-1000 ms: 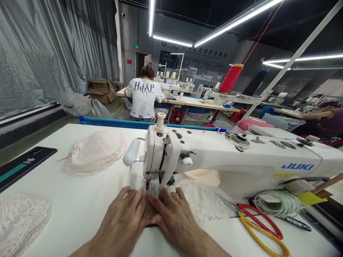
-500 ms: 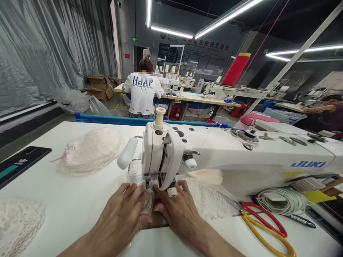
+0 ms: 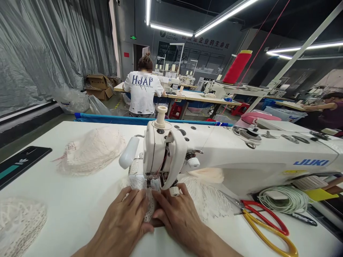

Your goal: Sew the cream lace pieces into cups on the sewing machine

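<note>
Left hand: the left hand [image 3: 122, 219] is lying flat, fingers spread and uncurled, pressing a narrow white openwork lace strip [image 3: 149, 208] onto the white bench [image 3: 80, 200].
Right hand: the right hand [image 3: 180, 214] is pressing likewise, gripping nothing.
Lace: it is running between both sets of fingers, then just beyond the fingertips under the white Juki sewing machine [image 3: 227, 157].
Handling: the lace is looking light, limp and snag-prone; flat fingertip pressure along its edges seems the best hold.
Nearby: red-and-yellow-handled scissors [image 3: 268, 225] are lying well right of the right fingers.

Both hands — left hand [image 3: 123, 218], right hand [image 3: 179, 213] — flat on lace strip [image 3: 149, 208] under sewing machine [image 3: 214, 157].
</note>
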Demonstrator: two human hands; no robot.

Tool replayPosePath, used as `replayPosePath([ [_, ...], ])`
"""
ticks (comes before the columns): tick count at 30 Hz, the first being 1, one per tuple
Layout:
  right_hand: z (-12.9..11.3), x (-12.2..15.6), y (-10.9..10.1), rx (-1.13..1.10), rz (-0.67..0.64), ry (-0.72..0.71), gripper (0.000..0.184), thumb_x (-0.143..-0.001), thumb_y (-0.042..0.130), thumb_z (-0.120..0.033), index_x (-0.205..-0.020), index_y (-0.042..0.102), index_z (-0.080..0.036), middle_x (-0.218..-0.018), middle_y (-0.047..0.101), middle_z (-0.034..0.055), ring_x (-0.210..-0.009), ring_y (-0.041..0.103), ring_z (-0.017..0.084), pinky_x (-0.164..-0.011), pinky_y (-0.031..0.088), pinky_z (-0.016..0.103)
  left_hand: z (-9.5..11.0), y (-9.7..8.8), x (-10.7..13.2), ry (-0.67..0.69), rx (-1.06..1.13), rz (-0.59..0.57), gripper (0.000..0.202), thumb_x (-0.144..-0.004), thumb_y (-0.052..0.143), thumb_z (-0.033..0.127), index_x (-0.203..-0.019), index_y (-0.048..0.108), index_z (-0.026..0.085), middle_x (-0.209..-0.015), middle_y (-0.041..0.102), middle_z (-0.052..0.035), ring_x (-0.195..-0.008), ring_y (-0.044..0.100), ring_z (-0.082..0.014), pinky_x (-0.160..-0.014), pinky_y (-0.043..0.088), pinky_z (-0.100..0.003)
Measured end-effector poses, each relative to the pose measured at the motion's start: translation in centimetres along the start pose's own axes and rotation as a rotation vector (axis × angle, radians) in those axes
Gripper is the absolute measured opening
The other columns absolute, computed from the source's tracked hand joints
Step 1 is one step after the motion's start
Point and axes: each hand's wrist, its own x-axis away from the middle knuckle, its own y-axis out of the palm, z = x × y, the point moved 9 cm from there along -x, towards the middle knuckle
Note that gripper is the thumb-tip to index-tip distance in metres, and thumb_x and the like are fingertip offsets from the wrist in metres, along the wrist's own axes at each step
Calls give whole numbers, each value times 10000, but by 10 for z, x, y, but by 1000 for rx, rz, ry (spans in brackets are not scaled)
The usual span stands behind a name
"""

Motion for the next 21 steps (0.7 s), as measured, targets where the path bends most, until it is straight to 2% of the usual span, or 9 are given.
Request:
replayPosePath([
  [4, 9, -2, 3, 58, -23, 35, 315, -939, 436, -383, -1161, 551, -191, -807, 594, 62, -791, 539, 229, -723, 287, 361, -5, 1, -9, -28, -23, 4, 308, -800, 662, 246, -1083, 583, 153, -973, 623, -60, -903, 542, -233, -894, 385, -430],
  [8, 9, -3, 4, -8, -57, 36, 337, -946, 408, -411, -1174, 543, -203, -843, 594, 66, -801, 529, 226, -733, 284, 359, -6, -2, -8, -24, -52, 60, 315, -848, 590, 249, -1133, 564, 118, -957, 617, -84, -944, 528, -256, -921, 357, -458],
  [11, 6, -1, 1, -80, -57, 20, 349, -959, 352, -439, -1027, 603, -207, -813, 586, 60, -797, 521, 217, -737, 281, 358, -3, -6, -3, -7, 17, 98, 270, -925, 459, 282, -1131, 565, 140, -1006, 619, -80, -972, 525, -241, -931, 335, -444],
  [14, 3, 1, -4, -133, -28, 2, 423, -969, 298, -457, -870, 621, -202, -744, 573, 44, -758, 508, 197, -742, 277, 357, 4, -9, 1, 28, 121, 114, 277, -954, 387, 354, -1014, 604, 193, -986, 626, -45, -946, 533, -215, -903, 332, -409],
  [17, 1, 3, -5, -152, -22, -18, 449, -969, 292, -469, -838, 621, -194, -738, 576, 40, -728, 493, 178, -735, 277, 351, 9, -12, 3, 38, 152, 133, 333, -961, 346, 393, -916, 617, 204, -892, 627, -30, -866, 537, -206, -844, 338, -394],
  [21, 1, 3, -6, -154, -21, -35, 448, -971, 295, -462, -817, 617, -190, -745, 572, 30, -709, 475, 166, -727, 272, 349, 8, -11, 0, 18, 116, 133, 336, -967, 328, 369, -973, 613, 191, -877, 622, -40, -846, 535, -212, -818, 342, -398],
])
